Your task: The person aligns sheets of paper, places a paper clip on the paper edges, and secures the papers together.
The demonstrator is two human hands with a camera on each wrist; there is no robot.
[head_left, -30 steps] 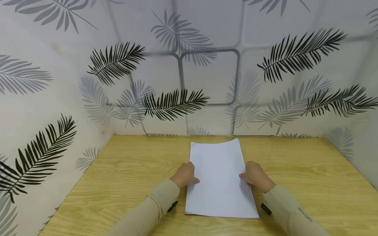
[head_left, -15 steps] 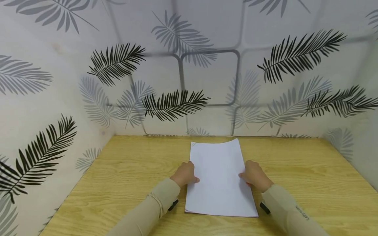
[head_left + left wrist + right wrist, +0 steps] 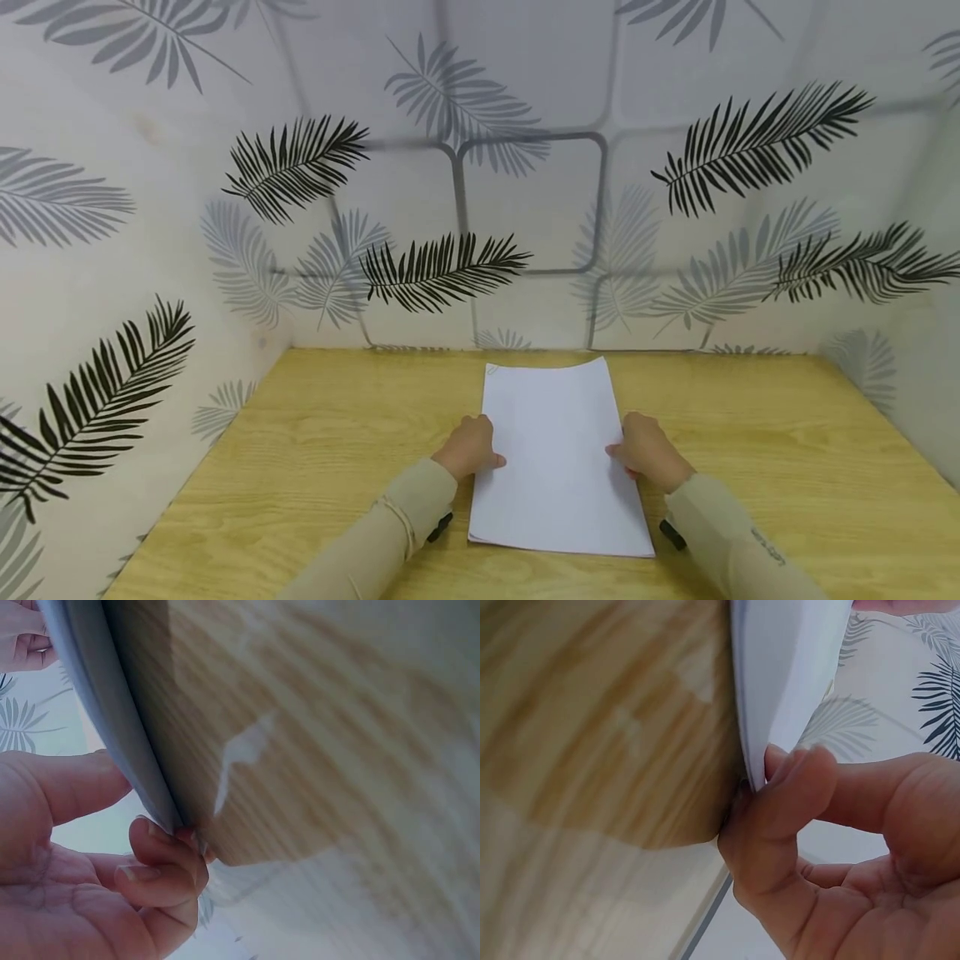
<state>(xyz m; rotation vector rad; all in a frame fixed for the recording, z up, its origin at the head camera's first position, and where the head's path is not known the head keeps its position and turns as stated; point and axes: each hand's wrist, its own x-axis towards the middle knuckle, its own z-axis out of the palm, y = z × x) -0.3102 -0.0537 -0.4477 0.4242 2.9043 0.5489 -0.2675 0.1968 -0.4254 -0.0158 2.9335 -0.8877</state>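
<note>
A stack of white paper sheets [image 3: 557,467] lies lengthwise on the wooden table, its far right corner curling up a little. At its far left corner sits a small paper clip [image 3: 492,369]. My left hand [image 3: 469,446] holds the left long edge, thumb on top; in the left wrist view its curled fingers [image 3: 161,874] tuck under the edge. On the opposite long edge, my right hand [image 3: 651,450] pinches the sheets. The right wrist view shows the layered paper edge [image 3: 744,697] between its thumb and curled fingers [image 3: 761,832].
The wood-grain table [image 3: 337,417] extends on both sides of the paper. A pale wall covering with leaf prints [image 3: 540,208] borders it at the back and sides. Both forearms wear beige sleeves [image 3: 382,525], and a small black object shows beneath each cuff.
The scene sits slightly lower in the head view. Both hands keep their hold on the stack, which stays practically in place.
</note>
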